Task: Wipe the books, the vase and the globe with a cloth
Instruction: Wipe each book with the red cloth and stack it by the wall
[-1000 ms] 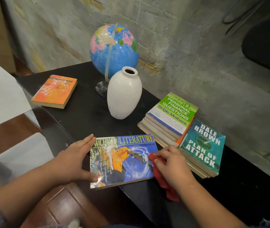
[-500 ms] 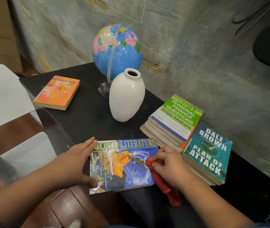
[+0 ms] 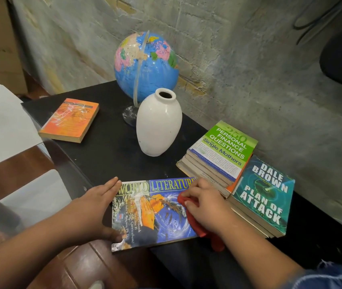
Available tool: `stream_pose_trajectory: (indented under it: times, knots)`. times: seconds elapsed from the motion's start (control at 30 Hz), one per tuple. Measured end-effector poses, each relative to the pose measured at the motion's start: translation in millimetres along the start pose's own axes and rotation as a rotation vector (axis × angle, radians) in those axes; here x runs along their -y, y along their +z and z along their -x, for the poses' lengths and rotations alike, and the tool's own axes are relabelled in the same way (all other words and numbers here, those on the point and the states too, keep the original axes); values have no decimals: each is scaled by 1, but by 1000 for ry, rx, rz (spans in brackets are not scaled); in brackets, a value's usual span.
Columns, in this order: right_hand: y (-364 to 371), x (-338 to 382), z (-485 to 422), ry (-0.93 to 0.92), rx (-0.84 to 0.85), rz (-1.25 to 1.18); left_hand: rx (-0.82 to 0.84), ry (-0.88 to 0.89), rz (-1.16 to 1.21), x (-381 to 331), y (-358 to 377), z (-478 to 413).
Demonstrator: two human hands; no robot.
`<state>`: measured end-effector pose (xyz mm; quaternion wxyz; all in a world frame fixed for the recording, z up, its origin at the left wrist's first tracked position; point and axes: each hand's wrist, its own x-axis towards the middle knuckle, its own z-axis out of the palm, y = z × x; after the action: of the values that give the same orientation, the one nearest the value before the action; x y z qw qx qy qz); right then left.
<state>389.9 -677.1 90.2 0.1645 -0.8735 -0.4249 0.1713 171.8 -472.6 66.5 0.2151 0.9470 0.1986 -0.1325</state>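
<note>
World Literature paperback [image 3: 151, 213], glossy blue-and-orange cover, lies flat at near edge of matte black bench [image 3: 107, 155]; its near-left corner seems to stick out past the edge. Left hand [image 3: 90, 209] is flat, fingers straight and together along the book's left side, thumb pressing on the cover near the bottom corner. Right hand [image 3: 205, 209] has fingers curled, bunching a soft crumpled red cloth [image 3: 183, 200] against the cover's right part; a loose tail of fabric hangs out below the wrist.

Behind the book, mid-bench, stands a smooth white egg-shaped ceramic vase [image 3: 158, 124], upright, narrow dark mouth. Just behind it: round blue plastic globe [image 3: 145, 61] w/ pink, yellow and green land, clear arc and clear base. Far left lies a thin orange paperback [image 3: 70, 119], flat, apart from the rest. At right, touching the rough grey plaster wall side, a stack of paperbacks topped by a green-and-white finance book [image 3: 226, 149]; beside it, overlapping, a teal thriller paperback [image 3: 263, 197] on another low stack.
</note>
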Motion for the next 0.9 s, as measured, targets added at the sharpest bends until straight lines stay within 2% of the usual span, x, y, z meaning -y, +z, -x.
stream_pose_trajectory:
  times: [0.07,0.13,0.2,0.3,0.37,0.43,0.5,0.57,0.63,0.7,0.77,0.83,0.9]
  knots:
    - [-7,-5,-2,34,34,-37,2,-2,-4,0,0,0]
    - [-8,-3,-7,82,-19,-1,1,-1,-6,0,0,0]
    - [-2,5,-9,23,-50,55,3,-4,-8,-1,0,0]
    - [0,3,-7,-61,53,26,1,-8,-9,-1,0,0]
    - [-7,-2,-11,1,71,-28,-4,-4,-13,0,1,0]
    - [-7,3,-16,34,22,-5,-11,-1,-11,0,2,-1]
    - [-2,13,-17,-48,13,50,-14,-2,-13,0,1,-1]
    - [-1,14,-17,-117,87,44,-15,-2,-16,0,1,-1]
    - [-9,12,-20,-83,142,11,-10,-2,-17,0,1,-1]
    - [-12,13,-27,-53,104,34,-10,-9,-12,-1,3,-2]
    - [-6,24,-28,-120,73,91,-15,-23,-30,-1,4,-2]
    - [1,28,-26,-217,134,96,-31,-24,-42,-1,5,-3]
    - [-4,24,-26,-221,206,54,-28,-13,-34,0,4,-2]
